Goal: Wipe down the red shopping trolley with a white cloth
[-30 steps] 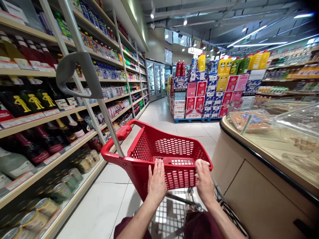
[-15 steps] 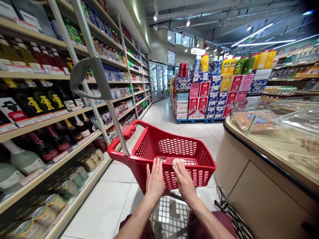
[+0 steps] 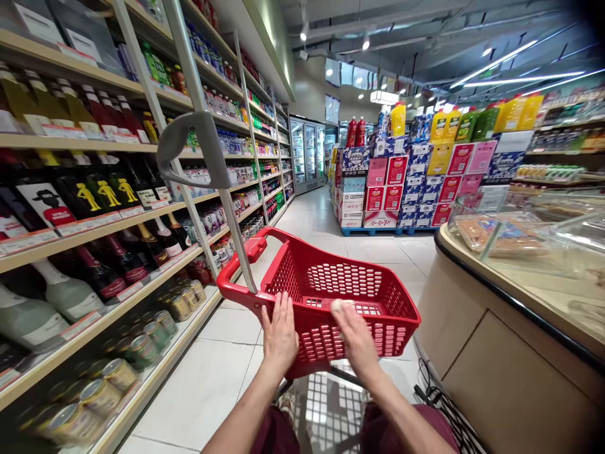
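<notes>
A red shopping cart [image 3: 373, 260] with a perforated plastic basket stands crosswise before me. My left hand [image 3: 280, 331] lies flat against its near side, close to the foot of the metal pole [image 3: 240, 246], fingers stretched out and nothing in them. On the near rim, farther right, my right hand [image 3: 358, 337] bends its fingers over a small whitish crumpled wad [image 3: 341, 307], perhaps tissue or cloth. Motion blurs that hand, and its fingers partly cover the wad. A grey plastic handle [image 3: 218, 151] is fixed to the pole above the cart. Only a perforated floor shows inside the basket.
Shelves of bottles and cans [image 3: 137, 347] run along the left. A beige counter [image 3: 491, 353] with clear covers stands close on the right, black cables [image 3: 442, 403] at its foot. Stacked drink boxes [image 3: 392, 186] rise ahead, with glass-door fridges [image 3: 307, 148] beyond.
My left hand has slid left along the cart's side towards the pole. The right hand stays at about the same part of the rim, now blurrier. The whole scene sits slightly farther right.
</notes>
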`<action>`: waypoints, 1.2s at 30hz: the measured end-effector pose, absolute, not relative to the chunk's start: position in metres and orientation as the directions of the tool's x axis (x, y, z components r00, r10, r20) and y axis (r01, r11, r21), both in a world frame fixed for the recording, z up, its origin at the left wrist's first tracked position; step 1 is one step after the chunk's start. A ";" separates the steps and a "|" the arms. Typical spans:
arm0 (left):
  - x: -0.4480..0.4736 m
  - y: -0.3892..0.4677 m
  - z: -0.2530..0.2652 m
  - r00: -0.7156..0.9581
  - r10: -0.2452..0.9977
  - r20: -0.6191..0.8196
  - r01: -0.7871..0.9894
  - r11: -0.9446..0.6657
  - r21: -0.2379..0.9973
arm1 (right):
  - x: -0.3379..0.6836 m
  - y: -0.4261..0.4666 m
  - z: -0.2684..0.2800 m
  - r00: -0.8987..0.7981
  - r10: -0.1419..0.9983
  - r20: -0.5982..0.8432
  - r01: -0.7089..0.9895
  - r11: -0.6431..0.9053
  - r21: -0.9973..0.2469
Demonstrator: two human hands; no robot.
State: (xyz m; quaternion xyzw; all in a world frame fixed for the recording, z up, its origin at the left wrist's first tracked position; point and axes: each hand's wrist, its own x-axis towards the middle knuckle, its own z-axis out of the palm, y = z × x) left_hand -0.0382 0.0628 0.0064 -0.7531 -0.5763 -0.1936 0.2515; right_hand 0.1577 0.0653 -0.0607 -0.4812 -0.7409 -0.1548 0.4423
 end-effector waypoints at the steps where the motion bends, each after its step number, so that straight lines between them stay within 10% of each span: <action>1: -0.042 0.063 0.008 0.247 0.769 0.589 0.969 -0.195 -0.151 | 0.167 0.065 -0.062 -0.064 0.582 0.810 0.877 0.421 -0.233; 4: -0.045 0.062 0.007 0.249 0.765 0.594 0.968 -0.193 -0.157 | 0.173 0.064 -0.064 0.069 0.568 0.820 0.897 0.326 -0.300; 10: -0.035 0.061 0.000 0.331 0.751 0.572 0.944 -0.255 -0.211 | 0.123 0.065 -0.051 -0.232 0.497 0.836 0.792 0.596 -0.134; 16: -0.021 0.058 -0.015 0.376 0.745 0.550 0.926 -0.318 -0.202 | 0.225 0.049 -0.098 0.011 0.585 0.811 0.920 0.311 -0.237; 36: 0.053 0.052 -0.041 0.617 0.698 0.364 0.786 -0.574 -0.229 | 0.269 0.030 -0.115 -0.083 0.609 0.789 0.921 0.350 -0.173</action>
